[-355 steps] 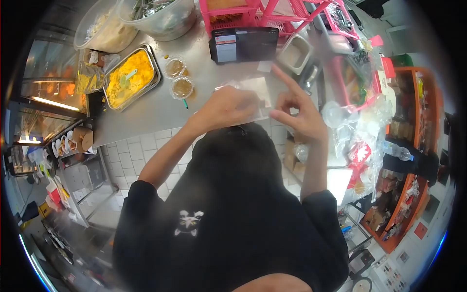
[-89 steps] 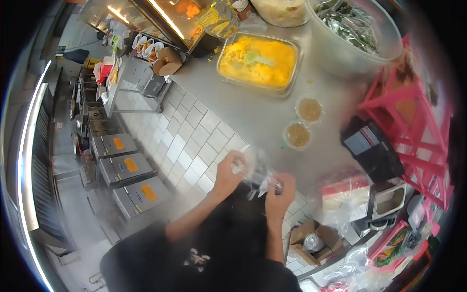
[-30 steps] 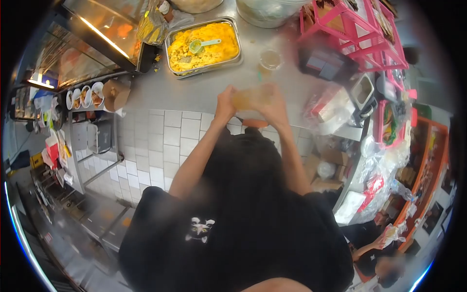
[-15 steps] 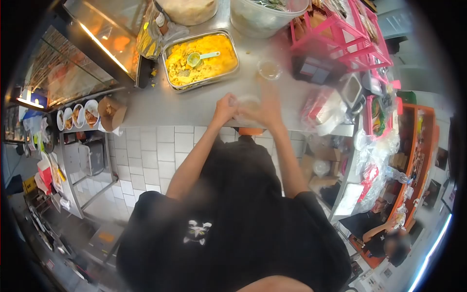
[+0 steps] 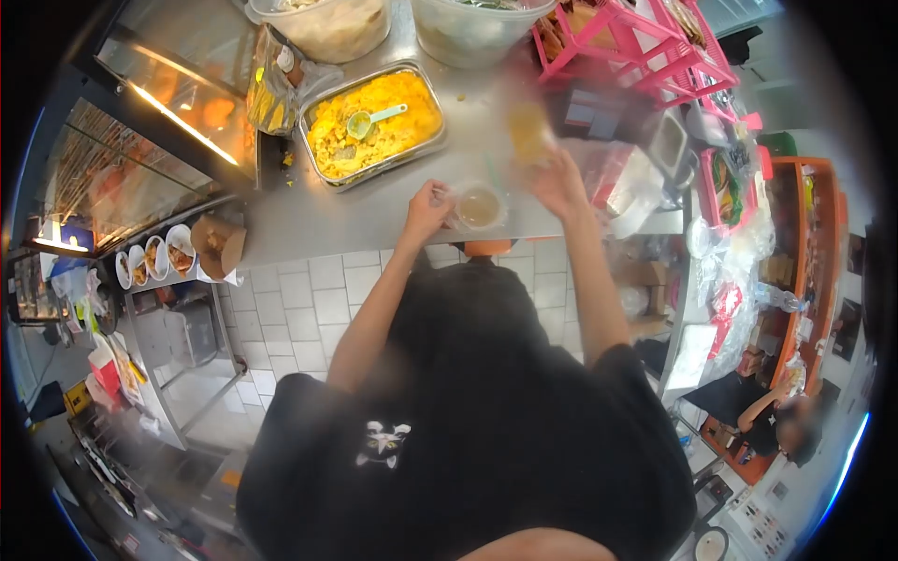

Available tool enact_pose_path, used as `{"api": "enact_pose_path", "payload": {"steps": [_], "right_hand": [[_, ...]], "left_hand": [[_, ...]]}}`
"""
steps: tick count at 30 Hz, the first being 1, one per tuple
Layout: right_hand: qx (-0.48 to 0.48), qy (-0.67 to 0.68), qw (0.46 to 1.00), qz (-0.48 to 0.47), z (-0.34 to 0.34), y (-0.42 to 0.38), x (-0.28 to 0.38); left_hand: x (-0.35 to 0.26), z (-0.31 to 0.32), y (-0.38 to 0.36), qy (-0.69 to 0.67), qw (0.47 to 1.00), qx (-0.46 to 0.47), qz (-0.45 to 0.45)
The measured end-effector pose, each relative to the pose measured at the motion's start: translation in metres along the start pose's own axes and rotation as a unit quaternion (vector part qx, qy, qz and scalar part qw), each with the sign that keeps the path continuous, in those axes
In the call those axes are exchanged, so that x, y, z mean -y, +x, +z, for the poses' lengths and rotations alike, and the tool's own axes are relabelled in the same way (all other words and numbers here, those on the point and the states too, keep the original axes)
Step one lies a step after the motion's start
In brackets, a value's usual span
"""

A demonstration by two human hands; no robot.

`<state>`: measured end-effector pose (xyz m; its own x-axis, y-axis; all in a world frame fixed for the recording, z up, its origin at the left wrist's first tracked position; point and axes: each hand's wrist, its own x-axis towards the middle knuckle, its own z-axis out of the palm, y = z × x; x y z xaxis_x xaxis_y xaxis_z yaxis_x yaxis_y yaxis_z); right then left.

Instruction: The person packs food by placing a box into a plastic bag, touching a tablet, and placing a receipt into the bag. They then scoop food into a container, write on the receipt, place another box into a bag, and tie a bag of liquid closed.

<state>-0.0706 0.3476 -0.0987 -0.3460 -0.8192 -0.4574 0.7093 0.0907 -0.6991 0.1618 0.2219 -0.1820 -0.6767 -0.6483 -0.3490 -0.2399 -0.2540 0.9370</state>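
My left hand point(image 5: 429, 208) is closed, thumb and fingertips pinched at the left rim of a clear plastic cup point(image 5: 479, 208) holding pale brown liquid. That cup is over the steel counter near its front edge. To its right, my right hand point(image 5: 559, 184) reaches forward, fingers closed around the near end of a yellowish see-through cup point(image 5: 529, 131), smeared by motion. Beyond my left hand lies a steel tray point(image 5: 334, 184) of crumbly yellow food point(image 5: 412, 92), a pale green scoop point(image 5: 376, 119) resting in it.
Two large tubs point(image 5: 482, 42) stand at the back, beside pink baskets point(image 5: 636, 56) and a dark box point(image 5: 591, 110). A lit glass cabinet point(image 5: 178, 122) is on the left, above paper cups of food point(image 5: 180, 251). Plastic-wrapped packs point(image 5: 629, 182) lie right. Another person point(image 5: 776, 416) is far right.
My right hand has moved right and forward, away from the cup by my left hand, to the yellowish cup. My left hand stays at the rim. The view has shifted slightly.
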Motion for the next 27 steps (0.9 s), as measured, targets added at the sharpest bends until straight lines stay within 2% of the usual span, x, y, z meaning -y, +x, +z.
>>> {"api": "enact_pose_path", "payload": {"steps": [1, 2, 4, 5, 7, 8, 10, 12, 14, 15, 17, 18, 20, 24, 27], "right_hand": [[0.049, 0.16, 0.986, 0.0, 0.009, -0.022, -0.01], [0.046, 0.163, 0.986, 0.001, 0.014, -0.036, -0.024], [-0.017, 0.087, 0.99, -0.111, 0.025, -0.051, -0.051], [-0.019, 0.091, 0.989, -0.111, 0.03, -0.053, -0.061], [-0.077, -0.112, 0.975, -0.178, 0.042, -0.054, -0.078], [-0.078, -0.109, 0.975, -0.178, 0.049, -0.055, -0.084], [-0.112, -0.288, 0.903, -0.297, 0.063, -0.057, -0.095], [-0.116, -0.301, 0.895, -0.307, 0.062, -0.047, -0.111], [-0.106, -0.304, 0.847, -0.423, 0.059, -0.033, -0.119], [-0.106, -0.302, 0.847, -0.423, 0.056, -0.029, -0.12], [-0.112, -0.449, 0.756, -0.463, 0.054, -0.027, -0.116], [-0.114, -0.447, 0.756, -0.464, 0.056, -0.032, -0.113], [-0.158, -0.579, 0.686, -0.41, 0.061, -0.044, -0.106], [-0.159, -0.587, 0.694, -0.384, 0.057, -0.045, -0.11], [-0.193, -0.567, 0.716, -0.359, 0.046, -0.04, -0.12]], "left_hand": [[-0.002, 0.0, -0.003, 0.001, 1.0, 0.002, -0.006], [-0.005, -0.001, -0.003, -0.006, 1.0, -0.001, -0.017], [-0.003, -0.002, -0.002, -0.01, 1.0, -0.002, -0.029], [0.001, -0.004, -0.001, -0.015, 0.999, 0.009, -0.031], [0.001, -0.006, 0.001, -0.017, 0.999, 0.021, -0.034], [0.0, -0.007, 0.001, -0.02, 0.998, 0.038, -0.046], [-0.002, -0.009, 0.0, -0.023, 0.996, 0.054, -0.06], [0.001, -0.011, 0.003, -0.036, 0.994, 0.078, -0.062], [-0.004, -0.009, -0.001, -0.052, 0.994, 0.07, -0.059], [-0.009, -0.007, -0.003, -0.069, 0.994, 0.064, -0.057], [-0.015, -0.007, -0.003, -0.063, 0.994, 0.069, -0.061], [-0.017, -0.008, -0.002, -0.059, 0.993, 0.075, -0.064], [-0.02, -0.007, -0.004, -0.055, 0.994, 0.074, -0.055], [-0.005, -0.008, 0.008, -0.034, 0.994, 0.086, -0.058], [-0.006, -0.01, 0.009, -0.027, 0.993, 0.079, -0.078]]}}
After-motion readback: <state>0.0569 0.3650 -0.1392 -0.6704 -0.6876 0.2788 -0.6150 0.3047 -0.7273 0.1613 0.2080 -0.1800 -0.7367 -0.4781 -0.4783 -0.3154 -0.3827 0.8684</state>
